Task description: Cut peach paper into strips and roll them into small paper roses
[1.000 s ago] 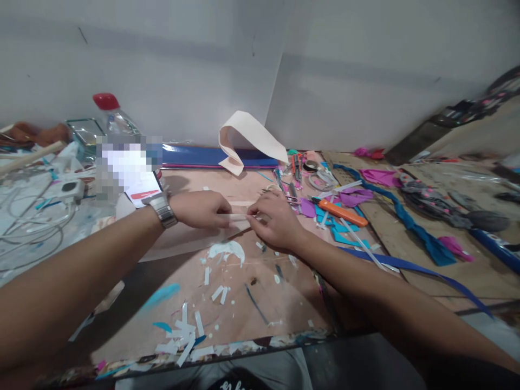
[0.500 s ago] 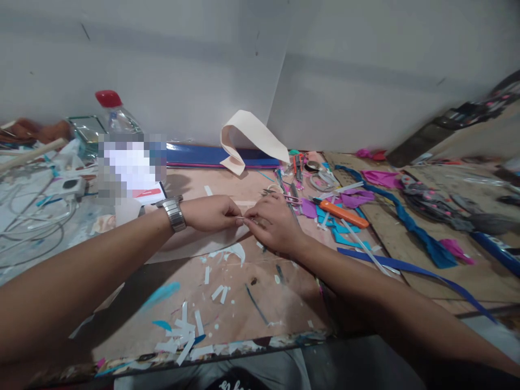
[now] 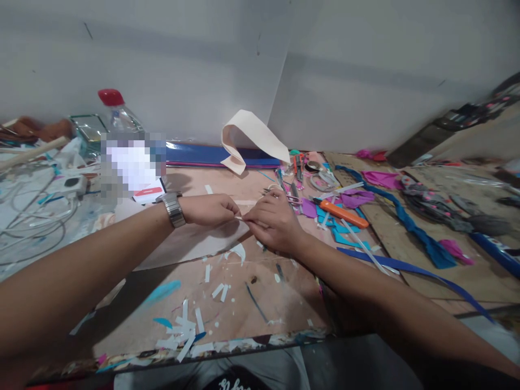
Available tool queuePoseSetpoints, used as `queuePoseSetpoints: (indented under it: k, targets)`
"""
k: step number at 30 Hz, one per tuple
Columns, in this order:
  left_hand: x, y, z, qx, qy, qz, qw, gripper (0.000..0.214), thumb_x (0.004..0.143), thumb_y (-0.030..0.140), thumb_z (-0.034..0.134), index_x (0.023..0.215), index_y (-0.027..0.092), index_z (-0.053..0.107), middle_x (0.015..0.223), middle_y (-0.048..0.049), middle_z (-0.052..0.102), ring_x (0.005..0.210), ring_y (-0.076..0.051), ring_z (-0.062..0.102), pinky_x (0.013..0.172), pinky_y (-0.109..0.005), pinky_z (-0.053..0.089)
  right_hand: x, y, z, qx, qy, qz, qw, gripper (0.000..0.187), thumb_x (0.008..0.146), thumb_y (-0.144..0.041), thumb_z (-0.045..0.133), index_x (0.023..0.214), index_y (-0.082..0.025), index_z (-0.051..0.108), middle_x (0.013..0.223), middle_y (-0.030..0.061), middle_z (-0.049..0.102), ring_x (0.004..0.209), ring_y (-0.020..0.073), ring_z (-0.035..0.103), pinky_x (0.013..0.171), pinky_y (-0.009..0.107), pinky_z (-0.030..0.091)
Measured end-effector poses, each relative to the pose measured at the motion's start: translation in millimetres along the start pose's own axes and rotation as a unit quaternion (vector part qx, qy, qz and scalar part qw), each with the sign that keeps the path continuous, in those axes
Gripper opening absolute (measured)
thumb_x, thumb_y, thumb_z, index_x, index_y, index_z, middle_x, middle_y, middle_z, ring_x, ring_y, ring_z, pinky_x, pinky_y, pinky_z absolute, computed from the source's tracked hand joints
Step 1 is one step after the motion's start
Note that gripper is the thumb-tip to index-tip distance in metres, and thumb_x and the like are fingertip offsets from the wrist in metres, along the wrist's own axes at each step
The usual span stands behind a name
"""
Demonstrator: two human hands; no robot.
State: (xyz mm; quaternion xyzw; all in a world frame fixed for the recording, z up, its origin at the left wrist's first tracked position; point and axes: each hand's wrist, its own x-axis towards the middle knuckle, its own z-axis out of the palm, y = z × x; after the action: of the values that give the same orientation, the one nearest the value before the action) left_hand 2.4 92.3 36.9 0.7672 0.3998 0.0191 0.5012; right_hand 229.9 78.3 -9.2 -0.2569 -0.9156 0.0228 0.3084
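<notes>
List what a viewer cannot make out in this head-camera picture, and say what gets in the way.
All in the head view:
Pale strip: mostly covered by the pinching left hand and right hand.
Label on the bottle: pixelated.
Dark objects at far right: blurred.
Wires: cut off by the left edge.

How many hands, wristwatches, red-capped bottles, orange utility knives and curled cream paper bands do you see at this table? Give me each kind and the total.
Hands: 2, the left hand and the right hand, both pinching a thin strip
Wristwatch: 1
Red-capped bottle: 1
Orange utility knife: 1
Curled cream paper band: 1
Total: 6
</notes>
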Motion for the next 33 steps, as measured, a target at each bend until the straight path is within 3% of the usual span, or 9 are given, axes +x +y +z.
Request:
queuePoseSetpoints:
  k: [5,8,14,22,26,30,33]
  targets:
    - [0.3,0.6,-0.3,0.031,0.019,0.007,0.999,0.026,0.085,0.039,0.054,0.075,0.016,0.062,0.062,0.002,0.047,0.056,-0.011,0.036,0.054,-0.027,0.027,-1.6,1.8,2.1,0.016,0.0,-0.008,1.0,0.013,0.094,-0.021,0.06,0.096,-0.026,0.072,0.089,-0.0002,0.08,0.083,0.0194,0.069,0.098,0.046,0.034]
    - [1.7,-3.5,-0.9,0.06,0.031,0.018,0.998,0.03,0.087,0.044,0.055,0.077,0.016,0.064,0.061,0.003,0.045,0.056,-0.011,0.034,0.055,-0.027,0.026,-2.9,3.6,3.7,0.021,-0.009,0.021,1.0,0.012,0.095,-0.025,0.06,0.098,-0.025,0.071,0.089,0.0018,0.079,0.082,0.0202,0.068,0.097,0.045,0.035]
    - [3.7,-8.0,-0.8,0.112,0.074,0.032,0.99,0.031,0.087,0.043,0.053,0.077,0.016,0.065,0.065,0.0018,0.052,0.059,-0.012,0.039,0.058,-0.028,0.027,-4.1,3.3,4.7,0.025,-0.025,0.051,0.998,0.016,0.097,-0.032,0.06,0.098,-0.022,0.073,0.089,0.0044,0.079,0.081,0.0203,0.068,0.095,0.043,0.037]
    - [2.7,-6.1,-1.1,0.123,0.063,0.034,0.99,0.028,0.088,0.039,0.053,0.078,0.016,0.066,0.067,0.0021,0.054,0.06,-0.011,0.04,0.06,-0.027,0.03,-4.5,0.5,3.2,0.056,-0.021,0.076,0.995,0.015,0.094,-0.03,0.064,0.099,-0.022,0.077,0.093,0.0046,0.081,0.082,0.0202,0.073,0.081,0.034,0.047]
    - [0.7,-3.4,-2.3,0.13,0.047,0.025,0.99,0.027,0.087,0.038,0.054,0.081,0.016,0.067,0.066,0.0025,0.053,0.06,-0.011,0.041,0.058,-0.026,0.03,-1.7,-0.2,-4.2,0.101,-0.067,0.126,0.985,0.016,0.094,-0.031,0.065,0.098,-0.023,0.077,0.093,0.0033,0.081,0.081,0.0192,0.073,0.076,0.03,0.049]
    - [-1.1,0.2,-1.2,0.16,0.041,0.028,0.986,0.028,0.09,0.039,0.052,0.084,0.017,0.067,0.066,0.0021,0.055,0.059,-0.011,0.043,0.058,-0.026,0.03,3.1,0.9,-11.9,0.184,-0.137,0.201,0.952,0.015,0.093,-0.031,0.066,0.098,-0.023,0.077,0.092,0.0013,0.08,0.082,0.0178,0.073,0.072,0.027,0.05]
    - [-1.6,2.0,0.4,0.179,0.046,0.034,0.982,0.03,0.091,0.041,0.051,0.082,0.016,0.066,0.065,0.0014,0.057,0.057,-0.012,0.043,0.057,-0.026,0.03,5.0,2.8,-15.1,0.212,-0.158,0.218,0.939,0.016,0.092,-0.033,0.067,0.097,-0.021,0.077,0.091,0.0015,0.079,0.082,0.0179,0.072,0.072,0.027,0.05]
